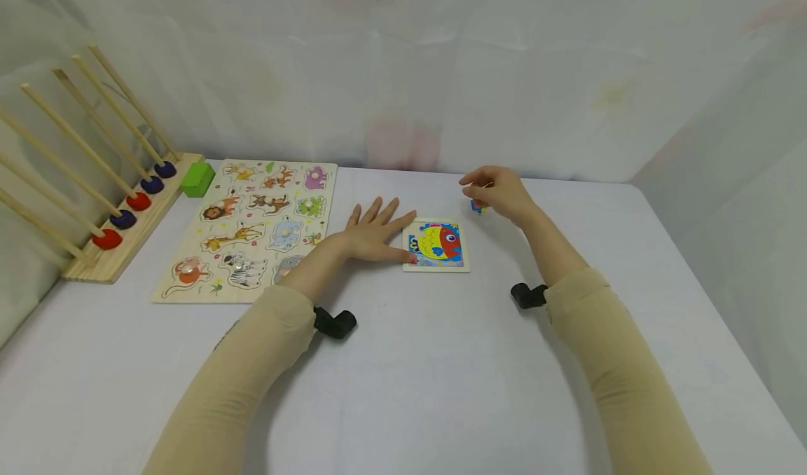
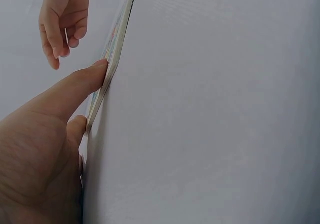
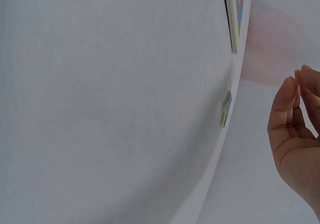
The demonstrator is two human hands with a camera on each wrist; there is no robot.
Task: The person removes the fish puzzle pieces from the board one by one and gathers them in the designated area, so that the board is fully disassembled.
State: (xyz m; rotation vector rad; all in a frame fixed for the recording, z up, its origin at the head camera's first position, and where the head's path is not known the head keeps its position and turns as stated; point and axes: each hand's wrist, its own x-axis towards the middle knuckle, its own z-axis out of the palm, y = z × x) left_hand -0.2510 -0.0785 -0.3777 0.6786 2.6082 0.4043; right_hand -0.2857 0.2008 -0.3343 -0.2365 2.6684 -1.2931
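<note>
The fish puzzle board [image 1: 441,244] lies flat on the table [image 1: 410,391] between the hands, with one loose puzzle piece [image 3: 226,109] apart from it, under the right hand [image 1: 498,191]. That piece is thin and flat, so the likeliest mishap is fingertips skidding over it or pushing it across the cloth instead of lifting it. The right hand also hides part of it in the head view, which could lead to a grasp off centre. A second risk sits with the left hand [image 1: 372,240]: its thumb touches the near left corner of the board, and uneven pressure there could turn or slide the board. The left forearm passes over the near corner of the animal peg puzzle [image 1: 236,296]; a drop of the sleeve might nudge it, though I cannot tell whether they touch.

As for pose, the left hand is spread wide, fingers straight and fanned away from the body, with the forefinger close to the board's left edge. The right hand hangs raised above the table, wrist bent, fingers loosely curled downward, thumb near the fingertips in a narrow, empty shape.
</note>
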